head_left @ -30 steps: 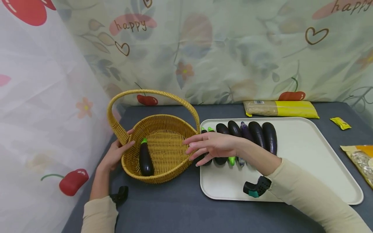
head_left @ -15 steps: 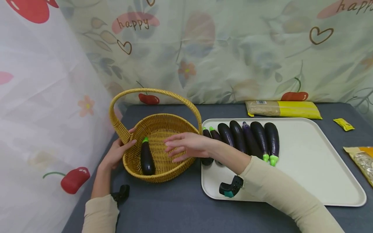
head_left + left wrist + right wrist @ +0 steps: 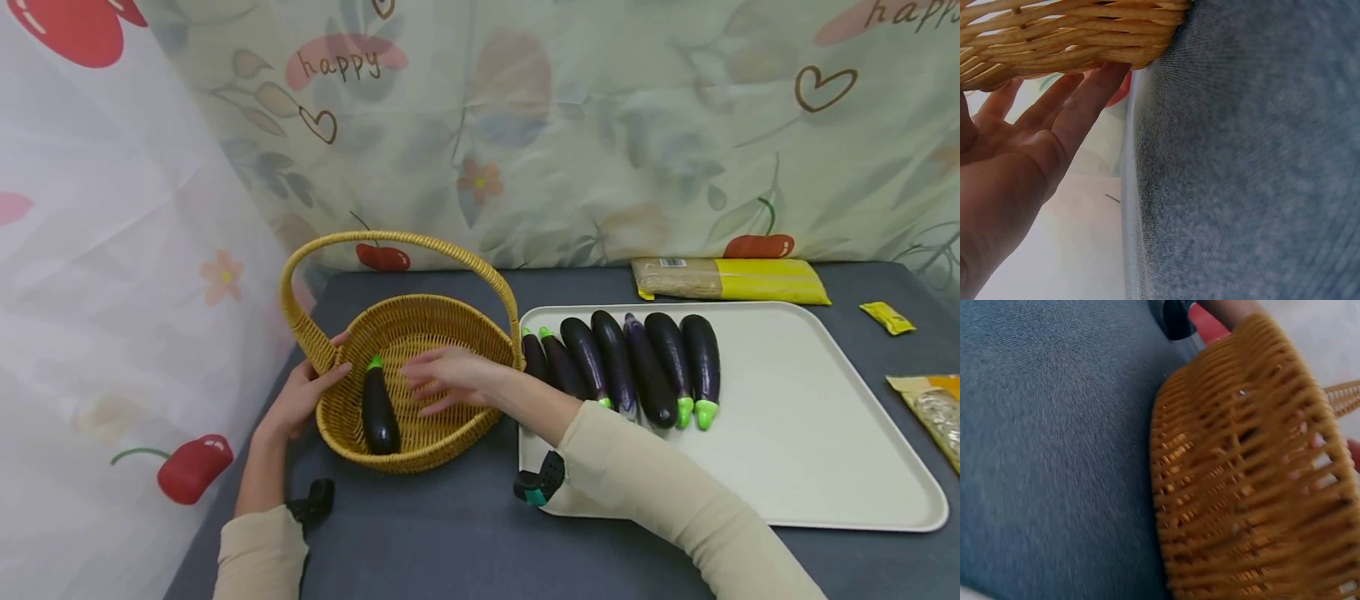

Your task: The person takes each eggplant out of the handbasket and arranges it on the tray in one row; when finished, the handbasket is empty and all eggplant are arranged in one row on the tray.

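A yellow wicker basket with a tall arched handle stands on the left of the table. One eggplant with a green cap lies inside it, along the left. My left hand holds the basket's left rim, thumb over the edge; the left wrist view shows its fingers against the woven outer side. Over the basket, right of that eggplant, hovers my right hand with loosely extended fingers and nothing in them. Several eggplants lie in a row on a white tray; my right arm partly covers the nearer ones.
Behind the tray lies a long yellow-and-clear package. A small yellow packet and another bag lie at the right. Patterned curtain hangs behind and left of the dark table.
My right hand has moved left from above the tray's eggplants to over the basket's inside. My left hand stays on the rim, and the eggplant in the basket lies as before.
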Available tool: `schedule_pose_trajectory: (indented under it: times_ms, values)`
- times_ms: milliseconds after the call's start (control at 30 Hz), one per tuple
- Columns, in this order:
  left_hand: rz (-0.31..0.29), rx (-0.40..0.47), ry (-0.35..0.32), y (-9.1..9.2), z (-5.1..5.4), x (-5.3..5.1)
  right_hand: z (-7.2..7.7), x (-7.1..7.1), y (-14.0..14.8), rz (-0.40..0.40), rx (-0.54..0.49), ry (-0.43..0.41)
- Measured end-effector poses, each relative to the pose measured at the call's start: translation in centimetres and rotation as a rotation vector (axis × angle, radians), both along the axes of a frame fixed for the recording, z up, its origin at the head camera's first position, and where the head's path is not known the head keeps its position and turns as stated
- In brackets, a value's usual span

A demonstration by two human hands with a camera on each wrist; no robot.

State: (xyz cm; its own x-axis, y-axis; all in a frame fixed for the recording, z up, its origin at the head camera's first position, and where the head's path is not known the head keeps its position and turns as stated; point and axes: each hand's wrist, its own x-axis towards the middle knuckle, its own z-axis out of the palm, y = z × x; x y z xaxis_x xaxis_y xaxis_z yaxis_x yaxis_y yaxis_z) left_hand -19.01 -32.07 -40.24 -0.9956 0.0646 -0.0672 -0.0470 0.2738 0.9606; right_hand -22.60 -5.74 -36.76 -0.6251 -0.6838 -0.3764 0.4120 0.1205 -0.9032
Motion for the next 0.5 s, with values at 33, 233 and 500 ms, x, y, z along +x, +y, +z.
schedule_pose_trajectory:
  times_ms: [33,233,500]
  values:
    - [0.000,-0.002,0.001,0.0,0.0,0.0,-0.2,0.1,-0.3,-0.004,0.022,0.010]
    - [-0.003,-0.003,0.007,0.1,0.0,0.0,-0.9,1.0,-2.0,-0.051,0.151,0.060]
    - [-0.002,0.002,-0.008,0.1,0.1,0.1,-1.1,2.2,-3.7,-0.028,0.203,0.089]
